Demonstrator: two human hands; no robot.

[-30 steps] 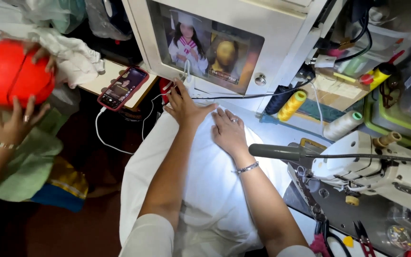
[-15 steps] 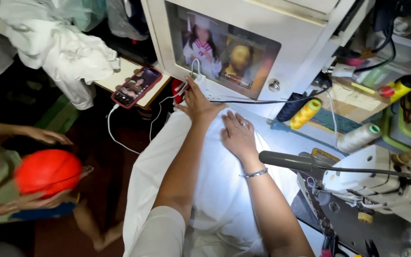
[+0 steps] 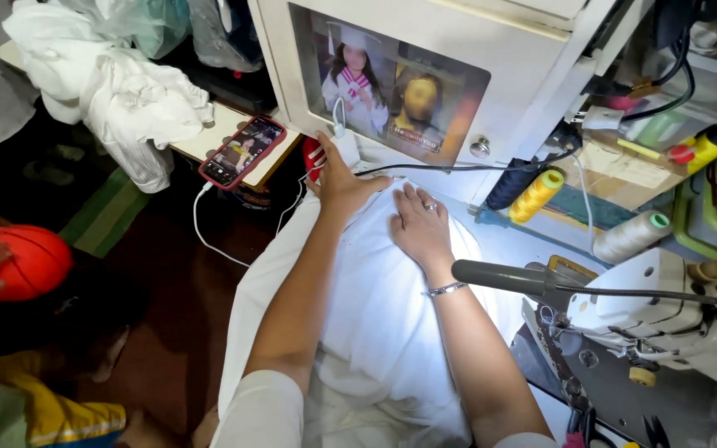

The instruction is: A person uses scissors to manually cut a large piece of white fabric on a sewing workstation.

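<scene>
A white cloth (image 3: 375, 332) lies spread over the work surface and hangs off its near and left sides. My left hand (image 3: 338, 182) lies flat at the cloth's far edge, fingers reaching up beside a white charger plug. Palm down on the cloth just to the right rests my right hand (image 3: 419, 226), fingers spread, a ring on one finger and a bracelet at the wrist. Neither hand holds anything.
A white sewing machine (image 3: 665, 319) with a grey lamp arm (image 3: 499, 276) stands at right. Thread cones, yellow (image 3: 535, 195) and beige (image 3: 631, 236), lie behind. A phone (image 3: 242, 151) charges on a side table. At left another person's hand touches an orange ball (image 3: 22, 261).
The orange ball has gone from high at left to low at left. Both my hands stay flat on the cloth; the view has shifted slightly.
</scene>
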